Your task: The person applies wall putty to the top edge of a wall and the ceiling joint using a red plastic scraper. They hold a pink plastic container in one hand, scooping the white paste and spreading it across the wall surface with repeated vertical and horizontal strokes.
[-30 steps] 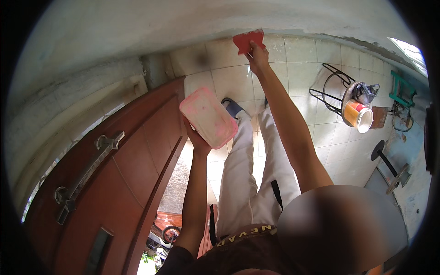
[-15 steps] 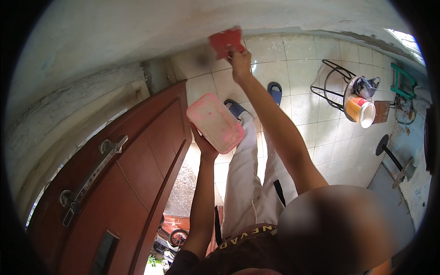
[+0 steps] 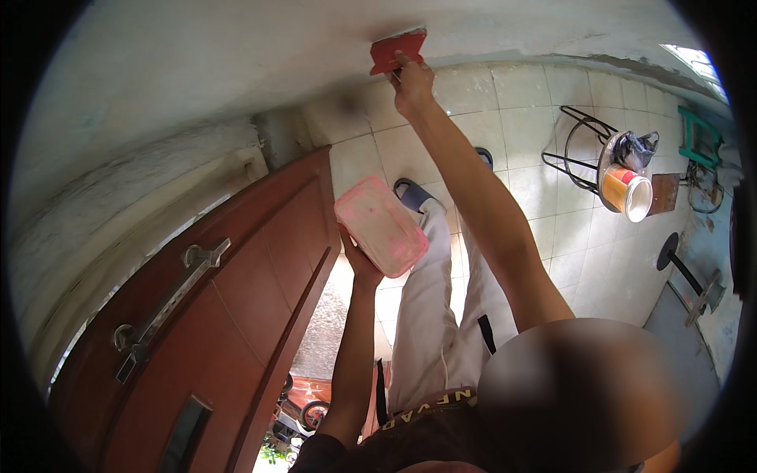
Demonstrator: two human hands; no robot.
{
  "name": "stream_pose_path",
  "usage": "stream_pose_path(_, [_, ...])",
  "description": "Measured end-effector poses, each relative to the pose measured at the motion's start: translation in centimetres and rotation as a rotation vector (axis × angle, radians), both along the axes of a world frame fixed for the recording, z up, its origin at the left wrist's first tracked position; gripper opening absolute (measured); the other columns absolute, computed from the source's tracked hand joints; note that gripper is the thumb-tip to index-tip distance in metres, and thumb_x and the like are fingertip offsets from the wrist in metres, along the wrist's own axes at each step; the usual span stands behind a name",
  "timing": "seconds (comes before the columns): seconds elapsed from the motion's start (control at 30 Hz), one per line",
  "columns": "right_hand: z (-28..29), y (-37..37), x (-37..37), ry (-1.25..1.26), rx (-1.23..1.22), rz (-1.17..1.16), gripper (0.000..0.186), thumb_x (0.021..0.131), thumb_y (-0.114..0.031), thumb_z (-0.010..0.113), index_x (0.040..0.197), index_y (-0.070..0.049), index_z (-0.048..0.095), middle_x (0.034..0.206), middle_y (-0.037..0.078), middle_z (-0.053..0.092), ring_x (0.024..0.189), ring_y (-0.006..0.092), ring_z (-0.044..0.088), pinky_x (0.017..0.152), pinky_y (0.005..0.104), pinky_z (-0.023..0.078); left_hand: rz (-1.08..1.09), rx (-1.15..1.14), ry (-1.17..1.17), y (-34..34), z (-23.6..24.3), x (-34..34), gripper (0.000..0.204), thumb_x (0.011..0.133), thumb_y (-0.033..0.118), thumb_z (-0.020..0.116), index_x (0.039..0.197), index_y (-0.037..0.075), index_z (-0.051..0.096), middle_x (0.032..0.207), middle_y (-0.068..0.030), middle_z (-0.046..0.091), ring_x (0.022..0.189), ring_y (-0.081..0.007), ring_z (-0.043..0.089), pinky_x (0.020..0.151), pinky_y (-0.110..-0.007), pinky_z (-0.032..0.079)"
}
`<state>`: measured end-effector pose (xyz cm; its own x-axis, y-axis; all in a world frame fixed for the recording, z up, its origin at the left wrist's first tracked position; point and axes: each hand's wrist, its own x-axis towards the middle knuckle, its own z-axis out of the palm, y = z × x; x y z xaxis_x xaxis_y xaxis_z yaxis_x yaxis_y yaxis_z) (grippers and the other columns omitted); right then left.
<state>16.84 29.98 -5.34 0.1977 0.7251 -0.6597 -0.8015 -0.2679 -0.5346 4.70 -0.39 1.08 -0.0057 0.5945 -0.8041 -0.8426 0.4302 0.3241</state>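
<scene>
A red flat scraper (image 3: 397,50) is gripped in my right hand (image 3: 413,85), which reaches far out in front of me. The scraper's wide edge lies against the pale wall (image 3: 236,47). Lower and to the left, my left hand (image 3: 364,264) supports a pink rectangular plastic container (image 3: 382,226) from its side and underneath. Whitish paste coats the container's face and hides most of its pink colour. My left fingers are largely behind the container.
A brown wooden door (image 3: 260,268) with a long metal handle (image 3: 173,307) stands close on my left. To the right, a round stool (image 3: 607,177) bears a dark plastic bag (image 3: 635,148) and an orange-and-white bucket (image 3: 627,189). A green stool (image 3: 699,138) stands beyond, on the tiled floor (image 3: 524,142).
My right hand has moved the scraper slightly up and to the right, onto the wall. The container appears a little lower and further right, along with a slight shift of the whole view.
</scene>
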Motion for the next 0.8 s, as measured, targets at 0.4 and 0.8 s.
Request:
stream_pose_path(0.4, [0.5, -4.4, -0.3, -0.043, -0.051, 0.181, 0.016, 0.090, -0.009, 0.058, 0.102, 0.002, 0.061, 0.097, 0.008, 0.062, 0.087, 0.0191, 0.062, 0.080, 0.0337, 0.054, -0.037, 0.018, -0.021, 0.8, 0.4, 0.8, 0.088, 0.083, 0.076, 0.046, 0.145, 0.015, 0.032, 0.143, -0.0059, 0.040, 0.130, -0.0267, 0.042, 0.107, -0.046, 0.038])
stream_pose_path(0.8, [9.7, 0.1, 6.6, 0.175, 0.334, 0.005, 0.016, 0.090, -0.005, 0.054, 0.099, 0.007, 0.060, 0.093, 0.012, 0.063, 0.089, 0.0227, 0.062, 0.085, 0.0337, 0.055, 0.008, -0.025, -0.028, 0.3, 0.5, 0.3, 0.087, 0.084, 0.076, 0.043, 0.145, 0.014, 0.033, 0.142, -0.0068, 0.042, 0.129, -0.0265, 0.043, 0.106, -0.044, 0.038])
